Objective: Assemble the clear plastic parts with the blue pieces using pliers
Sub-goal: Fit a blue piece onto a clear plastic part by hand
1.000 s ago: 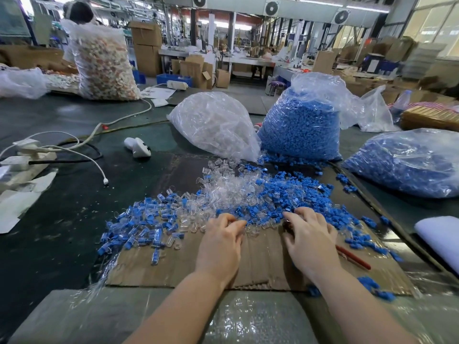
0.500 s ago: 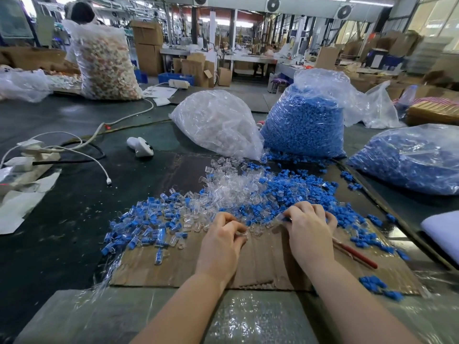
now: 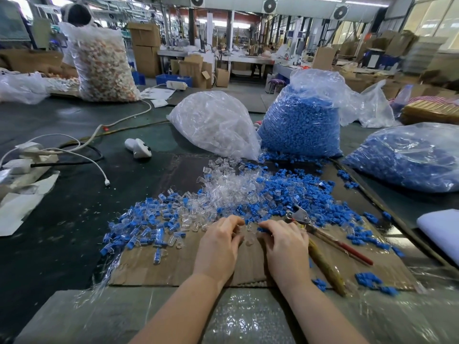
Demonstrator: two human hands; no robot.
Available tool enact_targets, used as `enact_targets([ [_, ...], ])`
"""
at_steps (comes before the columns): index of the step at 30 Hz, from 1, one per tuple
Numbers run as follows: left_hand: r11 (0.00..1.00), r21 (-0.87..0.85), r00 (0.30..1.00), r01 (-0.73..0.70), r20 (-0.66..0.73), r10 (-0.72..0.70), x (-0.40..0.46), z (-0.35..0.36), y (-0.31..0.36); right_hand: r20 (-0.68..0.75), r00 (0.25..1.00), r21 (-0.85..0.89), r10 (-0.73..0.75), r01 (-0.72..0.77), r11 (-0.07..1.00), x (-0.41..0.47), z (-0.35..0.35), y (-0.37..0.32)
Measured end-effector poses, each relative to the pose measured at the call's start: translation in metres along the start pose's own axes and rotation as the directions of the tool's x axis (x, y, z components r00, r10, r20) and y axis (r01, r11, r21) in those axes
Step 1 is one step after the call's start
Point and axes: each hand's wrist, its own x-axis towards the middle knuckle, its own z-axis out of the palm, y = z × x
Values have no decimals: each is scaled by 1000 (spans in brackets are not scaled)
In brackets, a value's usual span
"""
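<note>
A heap of clear plastic parts (image 3: pixel 228 189) and a spread of blue pieces (image 3: pixel 300 194) lie on a cardboard sheet (image 3: pixel 173 269). Joined blue-and-clear pieces (image 3: pixel 149 219) are scattered to the left. My left hand (image 3: pixel 218 244) is at the near edge of the heap, fingers curled and pinching a clear part. My right hand (image 3: pixel 285 247) is close beside it and pinches a blue piece (image 3: pixel 262 229) at its fingertips. The pliers (image 3: pixel 298 216) lie on the cardboard just right of my right hand, untouched, handles pointing toward me.
Behind the heap stand a bag of clear parts (image 3: pixel 216 125) and a bag of blue pieces (image 3: pixel 300 120); another blue bag (image 3: pixel 409 157) lies at the right. A white handheld device (image 3: pixel 137 147), cables and a power strip (image 3: pixel 24 155) are at the left. A person (image 3: pixel 77 13) works far back left.
My right hand has moved left off the pliers toward my left hand, leaving the pliers lying uncovered. Both hands have come together at the heap's near edge.
</note>
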Motion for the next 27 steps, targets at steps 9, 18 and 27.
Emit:
enact_targets([
  [9,1000,-7,999,4,50,-4,-1,-1,0,-62,997,82,-44,49,995,-4,2,2],
  [18,979,-184,996,85,13,-84,-1,-7,4,-94,991,83,-101,108,991,-7,1,1],
  [27,917,-345,979,198,20,-204,0,-9,2,-101,989,160,-107,123,979,-8,0,0],
])
